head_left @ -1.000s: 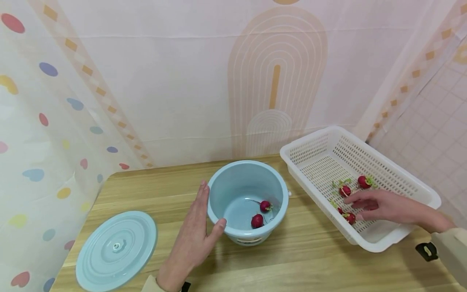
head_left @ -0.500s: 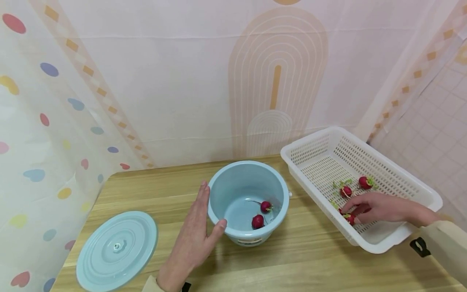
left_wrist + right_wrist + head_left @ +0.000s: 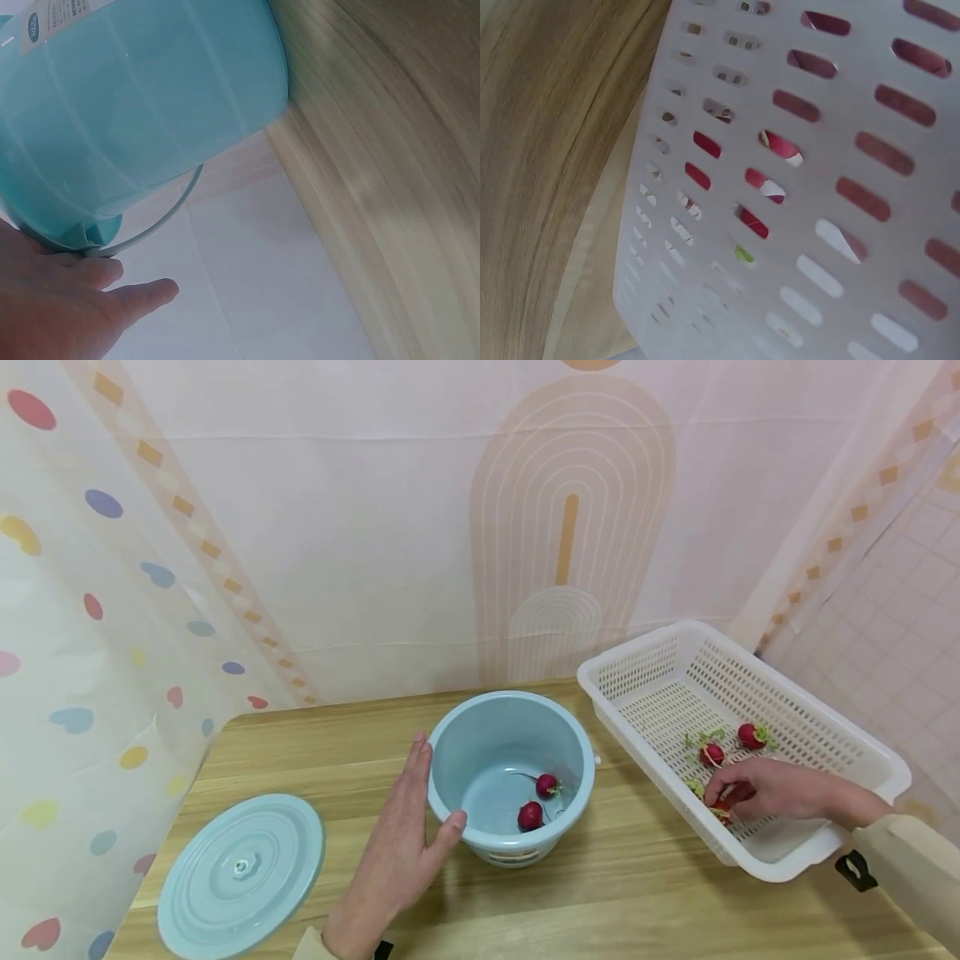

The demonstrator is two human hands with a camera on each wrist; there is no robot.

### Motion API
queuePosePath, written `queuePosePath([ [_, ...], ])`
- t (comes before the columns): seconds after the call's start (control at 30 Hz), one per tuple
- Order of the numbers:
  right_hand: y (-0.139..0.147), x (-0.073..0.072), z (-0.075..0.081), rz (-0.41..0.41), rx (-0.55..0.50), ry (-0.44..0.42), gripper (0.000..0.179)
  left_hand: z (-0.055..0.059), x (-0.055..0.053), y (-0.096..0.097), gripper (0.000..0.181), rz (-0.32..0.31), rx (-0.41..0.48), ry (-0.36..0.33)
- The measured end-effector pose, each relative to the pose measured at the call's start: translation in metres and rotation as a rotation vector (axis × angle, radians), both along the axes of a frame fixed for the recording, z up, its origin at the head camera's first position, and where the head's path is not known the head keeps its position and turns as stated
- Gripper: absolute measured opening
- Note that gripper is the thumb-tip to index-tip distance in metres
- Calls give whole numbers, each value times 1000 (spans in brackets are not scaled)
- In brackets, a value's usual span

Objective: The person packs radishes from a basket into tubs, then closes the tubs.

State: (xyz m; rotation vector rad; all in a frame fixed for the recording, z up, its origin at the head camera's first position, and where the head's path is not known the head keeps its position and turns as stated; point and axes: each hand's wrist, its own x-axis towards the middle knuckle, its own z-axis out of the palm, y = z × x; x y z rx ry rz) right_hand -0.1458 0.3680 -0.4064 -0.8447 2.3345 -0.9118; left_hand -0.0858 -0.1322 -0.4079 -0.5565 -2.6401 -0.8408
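Note:
My left hand [image 3: 405,831] lies with straight fingers along the left rim of a light blue plastic bucket [image 3: 480,739]. Two red radishes [image 3: 530,816] rest inside it. In the left wrist view, the fingers [image 3: 146,298] touch the bucket near its thin handle [image 3: 169,214]. Over on the right, my right hand [image 3: 787,789] reaches into a white slotted basket [image 3: 660,770], its fingers and thumb curled round a radish [image 3: 722,814] that they partly hide. Two more radishes with green leaves, one at the far side [image 3: 752,736], lie beyond the fingers. Through the basket's slots, the right wrist view shows red radish skin [image 3: 754,223].
A round light blue lid [image 3: 242,868] lies flat on the wooden table [image 3: 600,902], left of the left hand. Patterned cloth [image 3: 360,560] hangs behind the table and at both sides. The basket stands at the table's right, angled toward the bucket.
My right hand has shifted slightly left and down in the basket, and its fingers have closed in round the nearest radish. The left hand and the bucket have stayed in place.

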Motion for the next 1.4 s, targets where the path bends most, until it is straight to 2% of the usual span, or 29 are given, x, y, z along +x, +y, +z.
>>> queuePosePath([
  [0.2, 4, 1, 2, -24, -23, 70, 19, 0, 0, -1, 85, -1, -1, -5],
  [0.43, 13, 6, 11, -25, -79, 208, 23, -1, 0, -1, 85, -6, -7, 8],
  [0.67, 15, 20, 26, -151, -122, 143, 26, -1, 0, 1, 85, -14, -1, 16],
  [0.87, 11, 29, 35, -228, -166, 161, 27, 0, 0, 1, 85, -13, 2, 16],
  [1.0, 5, 35, 41, -240, -227, 169, 30, 0, 0, 1, 85, -7, -1, 9],
  [1.27, -6, 46, 48, -317, -249, 305, 38, -1, 0, 0, 85, -3, 0, 14],
  [1.4, -14, 50, 54, -311, -296, 350, 42, -1, 0, 0, 85, 0, 3, 18],
])
